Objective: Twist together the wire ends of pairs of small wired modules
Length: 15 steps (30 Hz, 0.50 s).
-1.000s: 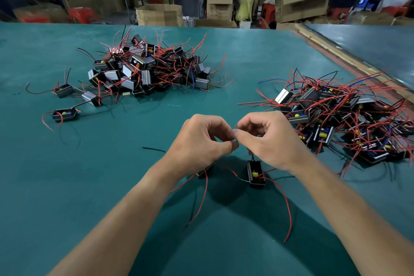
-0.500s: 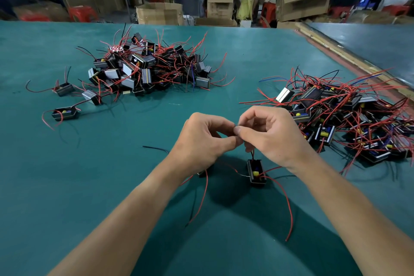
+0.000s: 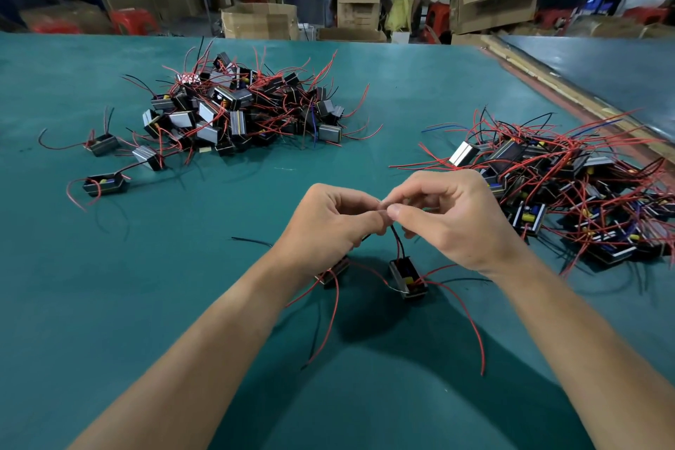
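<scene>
Two small black modules hang just above the green table under my hands: one [image 3: 408,277] shows a yellow part, the other [image 3: 334,272] is half hidden below my left wrist. Their thin wire ends [image 3: 396,236] rise to my fingertips. My left hand [image 3: 330,226] and my right hand [image 3: 453,219] meet fingertip to fingertip and pinch those wire ends between thumb and forefinger. Long red wires [image 3: 465,321] trail from the modules toward me.
A heap of modules with red wires [image 3: 237,110] lies at the back left, with three stray modules [image 3: 106,183] beside it. A second tangled heap [image 3: 569,186] lies at the right. A loose black wire [image 3: 252,241] lies left of my left hand. Boxes and seated people fill the background.
Both hands have lifted slightly, keeping their pinch on the wire ends. The right fingers have shifted around the wires, and the module with the yellow part has tilted a little.
</scene>
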{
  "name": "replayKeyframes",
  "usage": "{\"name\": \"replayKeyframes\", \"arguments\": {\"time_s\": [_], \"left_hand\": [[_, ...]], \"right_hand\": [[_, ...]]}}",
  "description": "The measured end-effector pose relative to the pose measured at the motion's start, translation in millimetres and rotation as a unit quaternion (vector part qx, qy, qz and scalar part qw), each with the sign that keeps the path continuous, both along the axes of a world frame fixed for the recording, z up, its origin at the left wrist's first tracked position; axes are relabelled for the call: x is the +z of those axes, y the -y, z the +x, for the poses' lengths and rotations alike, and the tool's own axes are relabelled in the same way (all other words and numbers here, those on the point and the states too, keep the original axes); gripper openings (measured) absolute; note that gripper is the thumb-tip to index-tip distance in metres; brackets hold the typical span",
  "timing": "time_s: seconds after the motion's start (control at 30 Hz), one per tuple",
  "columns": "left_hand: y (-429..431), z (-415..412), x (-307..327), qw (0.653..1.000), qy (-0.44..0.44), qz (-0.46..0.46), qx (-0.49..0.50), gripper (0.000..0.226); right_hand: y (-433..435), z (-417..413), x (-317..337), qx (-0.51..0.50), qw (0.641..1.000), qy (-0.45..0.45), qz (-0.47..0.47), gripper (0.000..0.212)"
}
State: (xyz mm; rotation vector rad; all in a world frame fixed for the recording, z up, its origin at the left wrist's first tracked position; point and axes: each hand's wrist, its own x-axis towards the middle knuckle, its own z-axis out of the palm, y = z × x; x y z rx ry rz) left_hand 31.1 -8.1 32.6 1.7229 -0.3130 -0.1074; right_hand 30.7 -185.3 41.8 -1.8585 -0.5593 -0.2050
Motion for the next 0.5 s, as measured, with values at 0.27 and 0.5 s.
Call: {"name": "replayKeyframes", "arguments": {"time_s": [0.27,0.5], "left_hand": [[-5.9,-0.4,0.9,0.998,0.003,0.012,-0.060,0.007],[-5.0,-3.0,-2.5,0.997,0.008,0.024,-0.069,0.016]], "right_hand": [[4.0,1.3,1.2,0.046,0.998,0.003,-0.030,0.019],[4.1,1.7,1.8,0.038,0.998,-0.005,-0.045,0.020]]}}
